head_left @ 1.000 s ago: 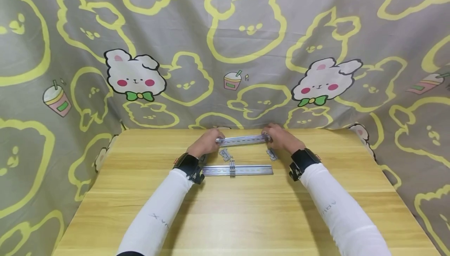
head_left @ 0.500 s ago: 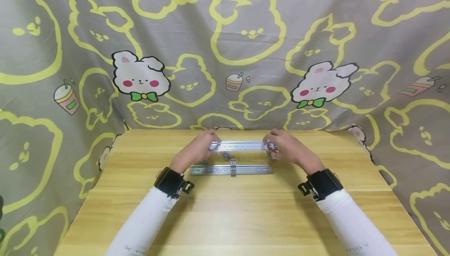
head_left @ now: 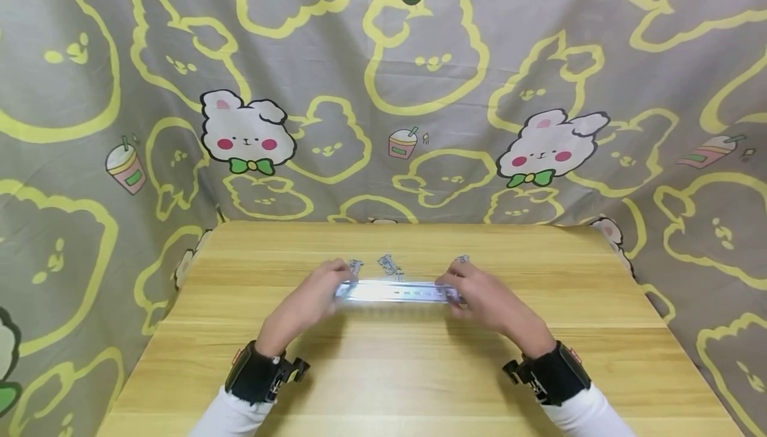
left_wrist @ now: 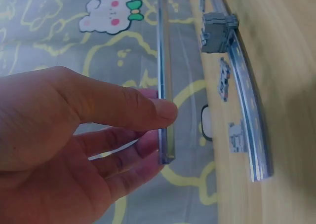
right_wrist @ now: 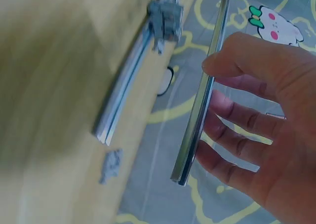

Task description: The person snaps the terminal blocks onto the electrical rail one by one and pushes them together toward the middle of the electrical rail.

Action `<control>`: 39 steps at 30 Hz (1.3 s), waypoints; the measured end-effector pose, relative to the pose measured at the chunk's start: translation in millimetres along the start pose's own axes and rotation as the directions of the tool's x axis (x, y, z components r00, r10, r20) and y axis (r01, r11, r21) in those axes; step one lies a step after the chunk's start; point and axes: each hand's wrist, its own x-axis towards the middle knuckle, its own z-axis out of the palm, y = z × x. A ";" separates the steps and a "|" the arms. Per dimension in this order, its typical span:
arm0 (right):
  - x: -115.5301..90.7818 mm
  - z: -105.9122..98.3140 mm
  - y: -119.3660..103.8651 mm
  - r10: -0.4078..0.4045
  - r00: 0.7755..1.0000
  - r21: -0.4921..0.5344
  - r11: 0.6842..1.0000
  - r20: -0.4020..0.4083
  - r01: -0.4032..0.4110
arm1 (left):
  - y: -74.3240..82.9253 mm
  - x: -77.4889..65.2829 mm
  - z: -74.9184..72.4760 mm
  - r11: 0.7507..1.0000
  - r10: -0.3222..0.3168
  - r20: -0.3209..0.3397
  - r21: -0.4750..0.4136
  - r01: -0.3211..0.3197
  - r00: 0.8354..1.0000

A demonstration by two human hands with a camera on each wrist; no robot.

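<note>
A slotted metal DIN rail (head_left: 413,292) is held level above the table by both hands. My left hand (head_left: 308,300) pinches its left end, thumb on one side and fingers on the other. At the opposite end, my right hand (head_left: 488,297) grips it the same way. A second DIN rail (left_wrist: 249,110) lies on the table with a stack of grey clip-on pieces (left_wrist: 215,34) across it. In the head view the held rail covers most of that second rail. The right wrist view also shows the lying rail (right_wrist: 123,86) and its grey stack (right_wrist: 168,19).
Small loose grey pieces lie behind the rails: one (head_left: 355,267) by the left hand, one (head_left: 389,264) in the middle, one (head_left: 463,260) by the right hand. A patterned curtain (head_left: 335,130) hangs at the back edge of the wooden table (head_left: 395,370).
Both hands have brought the held rail from the back of the table toward the person. It was slanted at first and is now level, overlapping the lying rail in the head view.
</note>
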 end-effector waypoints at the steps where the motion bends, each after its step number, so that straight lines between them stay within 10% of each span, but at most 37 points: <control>1: -2.2 2.6 -2.2 0.004 1.000 0.007 1.000 0.002 -0.004 | 0.9 -3.2 1.1 1.000 -0.006 0.007 -0.005 0.006 1.000; 23: -31.0 48.4 -11.4 0.101 0.984 0.150 0.981 0.145 -0.122 | -6.6 -32.8 54.7 0.998 -0.013 0.035 -0.066 0.016 0.999; 39: -29.1 49.4 -8.3 0.103 0.981 0.160 0.979 0.165 -0.130 | -10.6 -32.2 62.8 0.996 -0.008 0.022 -0.088 0.010 1.000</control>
